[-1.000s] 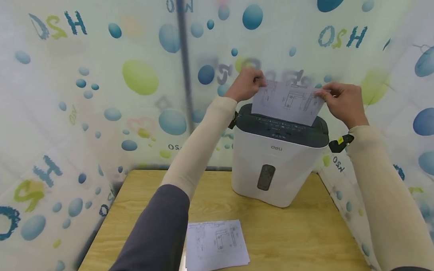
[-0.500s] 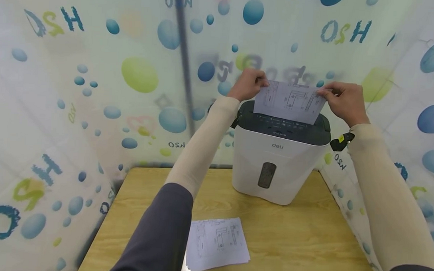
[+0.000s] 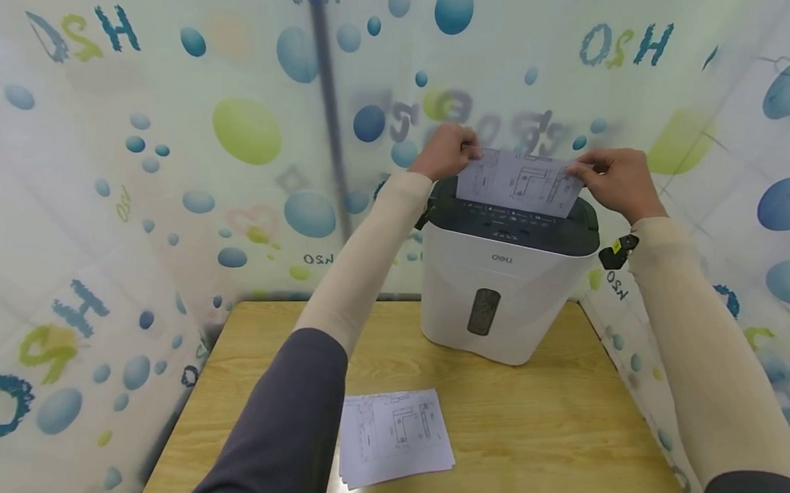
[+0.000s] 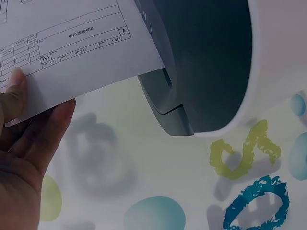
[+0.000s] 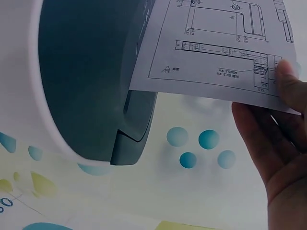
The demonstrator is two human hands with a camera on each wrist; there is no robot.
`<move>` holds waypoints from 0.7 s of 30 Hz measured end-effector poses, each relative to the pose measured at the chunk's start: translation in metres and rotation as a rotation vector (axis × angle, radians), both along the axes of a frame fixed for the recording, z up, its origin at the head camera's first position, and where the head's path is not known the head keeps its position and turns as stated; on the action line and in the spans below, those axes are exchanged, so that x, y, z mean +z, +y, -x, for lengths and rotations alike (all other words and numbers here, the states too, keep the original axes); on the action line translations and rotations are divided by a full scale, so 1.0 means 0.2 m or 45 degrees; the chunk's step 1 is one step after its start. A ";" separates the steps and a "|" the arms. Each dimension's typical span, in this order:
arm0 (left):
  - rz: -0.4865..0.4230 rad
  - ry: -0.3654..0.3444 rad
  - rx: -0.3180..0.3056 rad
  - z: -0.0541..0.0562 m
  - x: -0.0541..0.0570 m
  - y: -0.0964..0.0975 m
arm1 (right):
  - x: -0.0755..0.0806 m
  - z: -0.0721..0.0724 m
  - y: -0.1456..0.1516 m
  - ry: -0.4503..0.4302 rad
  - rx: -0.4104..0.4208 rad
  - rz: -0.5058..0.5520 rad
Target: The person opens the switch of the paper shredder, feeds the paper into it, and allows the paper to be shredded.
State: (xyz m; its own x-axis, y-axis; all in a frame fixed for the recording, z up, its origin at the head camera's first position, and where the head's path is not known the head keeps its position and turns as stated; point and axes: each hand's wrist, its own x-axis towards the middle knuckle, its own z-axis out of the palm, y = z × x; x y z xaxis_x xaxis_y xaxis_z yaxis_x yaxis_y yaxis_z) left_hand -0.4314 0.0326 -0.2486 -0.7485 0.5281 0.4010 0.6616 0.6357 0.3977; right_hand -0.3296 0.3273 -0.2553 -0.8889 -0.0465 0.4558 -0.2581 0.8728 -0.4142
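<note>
A person's bare left hand (image 3: 447, 152) is pinching the upper left corner of a thin white paper sheet printed with black technical line drawings (image 3: 511, 184), its thumb pressing on the printed face and its fingers lying behind. The bare right hand (image 3: 622, 183) is pinching the upper right corner in the same way, thumb in front, fingers behind. The sheet is hanging stretched between the two grips, nearly all of it lying below and between the fingertips, with its top edge running across from hand to hand. Its lower edge is meeting the dark grey-green top of a tall white plastic paper shredder marked "deli" (image 3: 455, 292); how far the paper is reaching into the slot cannot be told. Both hands are staying clear of that top, the left above one end, the right just beyond the other. The shredder is standing upright at the back of a yellowish wood-grain table (image 3: 533, 418), showing a dark upright oblong window (image 3: 484, 312) in front. Nearer the person, a loose stack of similar white printed sheets (image 3: 398, 439) is lying flat, well apart from both hands, beside the dark left sleeve (image 3: 291, 410).
</note>
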 end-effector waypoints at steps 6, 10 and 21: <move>0.078 -0.053 0.005 -0.01 0.01 0.01 | 0.03 0.00 -0.01 -0.065 0.024 -0.101; 0.115 -0.090 0.019 -0.01 0.01 0.00 | 0.03 0.01 -0.02 -0.126 0.045 -0.163; 0.152 -0.075 0.017 0.00 -0.03 0.02 | 0.03 0.03 0.00 -0.231 0.046 -0.228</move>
State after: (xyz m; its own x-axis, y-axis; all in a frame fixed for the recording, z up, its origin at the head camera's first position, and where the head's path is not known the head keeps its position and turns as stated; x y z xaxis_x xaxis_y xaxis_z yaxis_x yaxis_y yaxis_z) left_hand -0.4321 0.0370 -0.2550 -0.7763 0.5594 0.2907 0.6304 0.6896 0.3565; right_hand -0.3347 0.3263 -0.2503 -0.9517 -0.1455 0.2703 -0.2260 0.9281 -0.2960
